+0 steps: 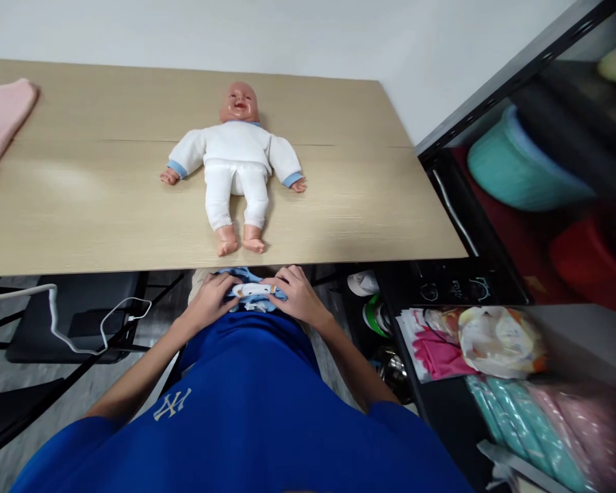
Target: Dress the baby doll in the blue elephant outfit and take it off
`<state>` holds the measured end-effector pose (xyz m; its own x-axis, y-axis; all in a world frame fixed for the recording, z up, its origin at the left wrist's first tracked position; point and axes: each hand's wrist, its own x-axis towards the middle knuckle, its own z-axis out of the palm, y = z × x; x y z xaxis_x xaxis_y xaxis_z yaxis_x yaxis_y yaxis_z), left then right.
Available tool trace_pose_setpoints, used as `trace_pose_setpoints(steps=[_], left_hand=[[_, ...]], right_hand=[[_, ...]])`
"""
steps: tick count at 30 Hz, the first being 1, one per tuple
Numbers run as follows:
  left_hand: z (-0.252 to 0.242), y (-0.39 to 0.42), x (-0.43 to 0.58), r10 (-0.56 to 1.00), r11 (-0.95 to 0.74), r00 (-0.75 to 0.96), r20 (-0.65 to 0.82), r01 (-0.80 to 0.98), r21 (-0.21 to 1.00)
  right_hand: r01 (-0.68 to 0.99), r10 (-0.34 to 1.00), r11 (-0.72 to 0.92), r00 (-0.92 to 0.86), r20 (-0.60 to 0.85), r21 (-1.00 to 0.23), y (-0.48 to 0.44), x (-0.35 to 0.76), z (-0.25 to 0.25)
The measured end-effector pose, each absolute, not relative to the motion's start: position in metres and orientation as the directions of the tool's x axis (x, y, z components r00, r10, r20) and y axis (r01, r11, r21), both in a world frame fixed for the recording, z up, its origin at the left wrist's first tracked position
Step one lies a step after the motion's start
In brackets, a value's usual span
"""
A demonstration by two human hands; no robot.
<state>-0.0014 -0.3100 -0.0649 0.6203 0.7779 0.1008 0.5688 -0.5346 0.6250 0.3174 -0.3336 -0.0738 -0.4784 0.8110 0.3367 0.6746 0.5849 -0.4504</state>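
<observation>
In my lap, below the table's front edge, a small blue cloth piece (257, 298) with a white patterned band lies between my hands. My left hand (213, 298) pinches its left end with bent fingers. At the right end, my right hand (296, 291) grips the cloth, thumb and fingertips on the band. What kind of cloth item it is, I cannot make out. A baby doll (237, 154) in a white top with blue cuffs and white trousers lies on its back on the table (349, 198), bare feet toward me, apart from both hands.
Pink folded cloth (3, 116) lies at the table's left. A dark chair (77, 315) with a white cable (54, 311) stands below left. The right-hand shelving holds a turquoise basin (523, 164), a red basin (595, 253), pink gloves (441, 352) and plastic-wrapped packs (534, 418).
</observation>
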Motion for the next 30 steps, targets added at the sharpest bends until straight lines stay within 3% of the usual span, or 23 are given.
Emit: trace_pose_setpoints(steps=[3,6,9,11,13,16,18,20,24,30], left_hand=[[-0.038,-0.32,-0.003,0.749,-0.627,0.617,0.243,0.54,0.561],[-0.009,-0.324,-0.008,0.646,-0.729,0.67,0.366,0.398,0.557],[0.02,-0.319,-0.012,0.592,-0.704,0.711,0.378,0.228,0.673],[0.039,-0.31,-0.011,0.658,-0.591,0.699,0.281,0.247,0.768],[0.057,-0.297,-0.007,0.679,-0.499,0.722,0.134,0.32,0.805],[0.073,-0.274,0.0,0.567,-0.499,0.822,0.047,0.298,0.813],[0.076,-0.263,0.005,0.539,-0.497,0.838,0.089,0.23,0.837],[0.074,-0.256,0.008,0.571,-0.477,0.807,0.15,0.177,0.861],[0.068,-0.251,0.005,0.63,-0.422,0.759,0.165,0.156,0.893],[0.077,-0.235,-0.016,0.481,-0.295,0.877,0.01,0.151,0.944]], right_hand=[[0.63,0.731,0.676,-0.504,0.46,-0.383,-0.334,0.314,-0.054],[0.504,0.576,0.809,-0.579,0.577,-0.302,-0.333,0.312,-0.032],[0.34,0.44,0.896,-0.602,0.667,-0.284,-0.328,0.311,-0.011],[0.317,0.466,0.884,-0.548,0.694,-0.344,-0.322,0.31,0.005],[0.372,0.634,0.773,-0.453,0.626,-0.513,-0.313,0.308,0.022],[0.392,0.839,0.47,-0.476,0.263,-0.791,-0.294,0.308,0.049],[0.375,0.777,0.329,-0.629,0.023,-0.867,-0.282,0.308,0.06],[0.346,0.684,0.26,-0.725,-0.081,-0.901,-0.273,0.307,0.063],[0.177,0.694,0.221,-0.72,0.027,-0.959,-0.264,0.3,0.05],[0.123,0.73,0.254,-0.675,0.107,-0.959,-0.261,0.286,0.047]])
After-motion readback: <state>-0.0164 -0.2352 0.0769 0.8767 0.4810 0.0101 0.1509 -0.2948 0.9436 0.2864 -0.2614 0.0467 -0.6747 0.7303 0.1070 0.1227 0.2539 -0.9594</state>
